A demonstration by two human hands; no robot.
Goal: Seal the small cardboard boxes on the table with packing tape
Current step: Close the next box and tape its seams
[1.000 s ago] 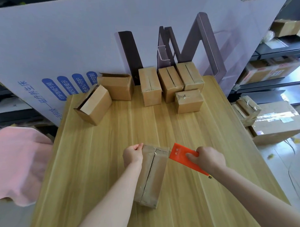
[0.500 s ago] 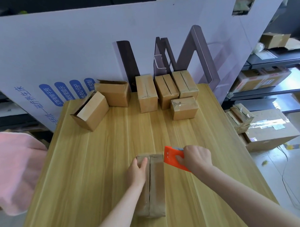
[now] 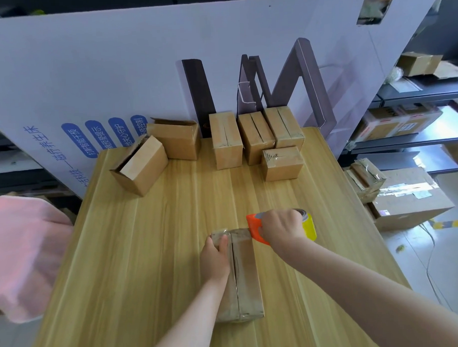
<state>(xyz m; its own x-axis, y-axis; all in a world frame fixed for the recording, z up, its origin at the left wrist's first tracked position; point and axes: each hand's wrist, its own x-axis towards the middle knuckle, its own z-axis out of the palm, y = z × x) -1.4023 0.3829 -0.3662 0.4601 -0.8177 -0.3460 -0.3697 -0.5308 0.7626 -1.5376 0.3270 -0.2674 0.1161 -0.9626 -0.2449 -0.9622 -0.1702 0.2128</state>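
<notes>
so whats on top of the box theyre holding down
On the box, the left hand lies on the left flap; the orange tape dispenser, gripped by the right hand, sits at its far right corner. The flap surface beneath the hand is covered.

A big pale board [image 3: 115, 60] stands tilted across the far side, printed with blue Chinese characters and a dark purple picture of a frame. A pink cloth [image 3: 23, 258] shows at the near left edge. On the right, dark grey shelves [image 3: 432, 93] hold cartons, and on the floor [image 3: 454, 269] beside them a large taped carton [image 3: 410, 200] sits near a yellow-and-black strip [image 3: 455, 223] and a thin cable [image 3: 432, 246].
</notes>
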